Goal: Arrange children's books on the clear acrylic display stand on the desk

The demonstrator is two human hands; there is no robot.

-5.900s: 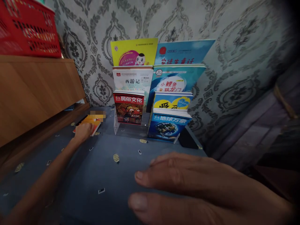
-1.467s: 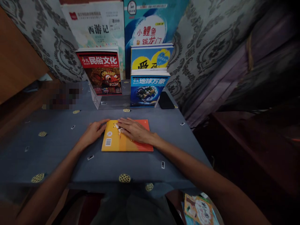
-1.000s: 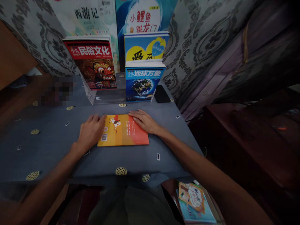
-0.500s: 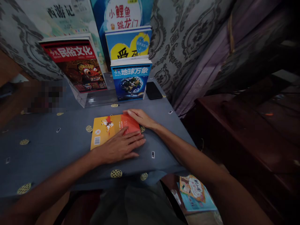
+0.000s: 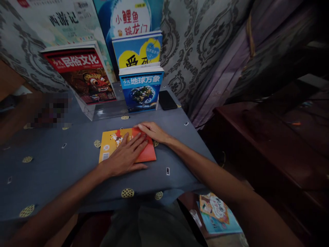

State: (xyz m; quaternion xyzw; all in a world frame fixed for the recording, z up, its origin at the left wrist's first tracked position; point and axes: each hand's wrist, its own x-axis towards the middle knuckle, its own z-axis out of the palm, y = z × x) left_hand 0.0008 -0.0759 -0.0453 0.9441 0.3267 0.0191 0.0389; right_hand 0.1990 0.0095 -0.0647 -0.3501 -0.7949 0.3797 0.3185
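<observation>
A book with a yellow and orange-red back cover (image 5: 145,151) lies flat on the patterned grey-blue tablecloth (image 5: 77,164). Across its middle rests my left hand (image 5: 125,152), palm down with the fingers stretched out; it covers part of the picture and print. My right hand (image 5: 153,132) lies at the book's upper right corner, fingers extended over the edge and holding nothing that I can see. A barcode and a small red-and-white figure show on the yellow side.
Behind the book, upright books, including a red one (image 5: 84,77) and a blue one with a globe (image 5: 142,91), stand in a clear holder (image 5: 110,111). Right of them lies a black phone (image 5: 167,100). More books (image 5: 218,214) sit low at the right, near a dark red cabinet (image 5: 257,137).
My left hand has slid up and slightly left over the book, uncovering its lower right corner. My right hand stays at the upper right corner. The view has shifted slightly.
</observation>
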